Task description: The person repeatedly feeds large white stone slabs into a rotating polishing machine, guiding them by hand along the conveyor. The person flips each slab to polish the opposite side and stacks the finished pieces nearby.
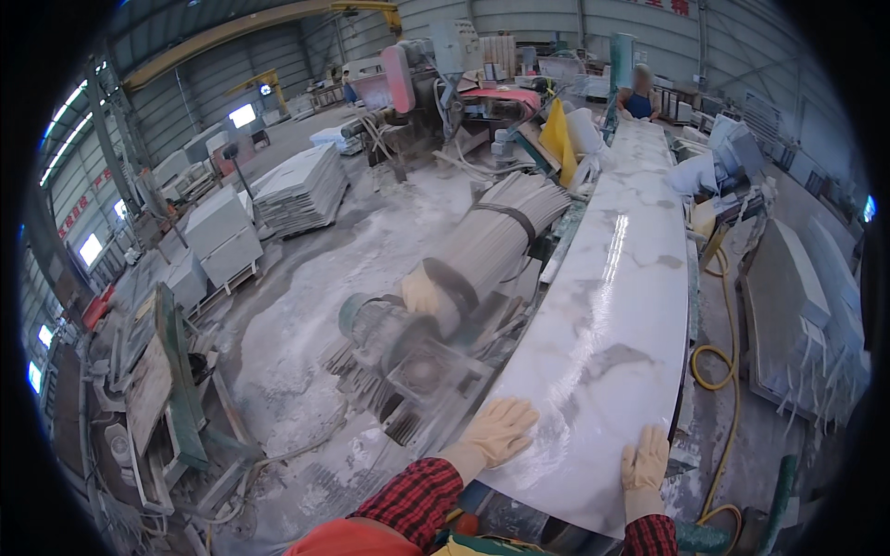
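Head view shows me a long white marble slab [607, 306] with grey veins, which lies flat and runs from my near end far away toward a person [638, 93] who stands at its far end. Its surface is polished and wet-looking, and it carries a bright streak of reflected light along the middle. The left edge of the slab appears curved, but I cannot tell how much of this comes from the lens. My left hand [499, 431], in a pale work glove, lies flat and open on the near left corner of the slab, fingers spread, holding nothing. My right hand [644, 461], also gloved, rests open near the near right edge, fingers together and pointing away from me. Just beside the left edge of the slab stands a dusty grinding machine [417, 361] with a motor, and behind it a bundle of grey rods [496, 236] bound with a strap. A yellow hose [718, 357] lies on the floor beside the right edge.
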Demonstrator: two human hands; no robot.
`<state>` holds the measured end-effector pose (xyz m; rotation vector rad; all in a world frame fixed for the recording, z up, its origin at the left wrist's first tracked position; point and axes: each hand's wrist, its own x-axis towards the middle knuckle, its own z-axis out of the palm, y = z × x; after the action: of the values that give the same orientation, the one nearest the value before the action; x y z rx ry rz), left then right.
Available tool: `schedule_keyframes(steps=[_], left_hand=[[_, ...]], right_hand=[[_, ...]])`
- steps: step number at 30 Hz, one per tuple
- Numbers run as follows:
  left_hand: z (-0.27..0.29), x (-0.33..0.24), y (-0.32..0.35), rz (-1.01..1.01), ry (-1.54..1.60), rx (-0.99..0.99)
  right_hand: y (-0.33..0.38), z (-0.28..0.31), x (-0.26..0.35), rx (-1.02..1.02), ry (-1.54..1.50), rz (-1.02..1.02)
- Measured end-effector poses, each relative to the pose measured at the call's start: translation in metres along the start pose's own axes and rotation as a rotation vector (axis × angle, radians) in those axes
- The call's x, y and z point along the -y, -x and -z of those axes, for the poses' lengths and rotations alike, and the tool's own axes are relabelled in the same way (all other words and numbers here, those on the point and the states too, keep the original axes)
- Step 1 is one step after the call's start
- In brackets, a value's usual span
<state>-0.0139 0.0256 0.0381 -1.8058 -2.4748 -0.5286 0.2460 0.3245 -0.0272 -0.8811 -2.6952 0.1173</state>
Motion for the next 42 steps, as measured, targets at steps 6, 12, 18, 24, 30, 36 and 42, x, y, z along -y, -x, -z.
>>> schedule_keyframes(steps=[6, 12, 18, 24, 30, 36, 42], left_hand=[[0.001, -0.002, 0.004, -0.014, -0.008, -0.033], [0.002, -0.004, 0.006, -0.008, -0.041, -0.034], [-0.005, -0.002, 0.01, -0.003, -0.035, 0.009], [-0.008, -0.003, 0.018, -0.007, -0.066, -0.042], [-0.012, -0.002, 0.023, 0.011, -0.063, -0.035], [-0.008, -0.003, 0.023, -0.016, -0.023, -0.048], [-0.006, -0.005, 0.026, -0.019, -0.016, -0.056]], right_hand=[[-0.001, 0.005, 0.003, 0.048, -0.017, -0.023], [0.001, 0.003, 0.001, 0.04, 0.001, -0.008], [0.008, 0.01, 0.009, 0.042, 0.011, -0.02], [0.012, 0.015, 0.014, 0.036, -0.03, -0.02], [0.015, 0.017, 0.016, 0.051, -0.051, -0.032], [0.02, 0.013, 0.013, 0.024, -0.029, -0.01], [0.024, 0.008, 0.011, 0.029, -0.017, -0.013]])
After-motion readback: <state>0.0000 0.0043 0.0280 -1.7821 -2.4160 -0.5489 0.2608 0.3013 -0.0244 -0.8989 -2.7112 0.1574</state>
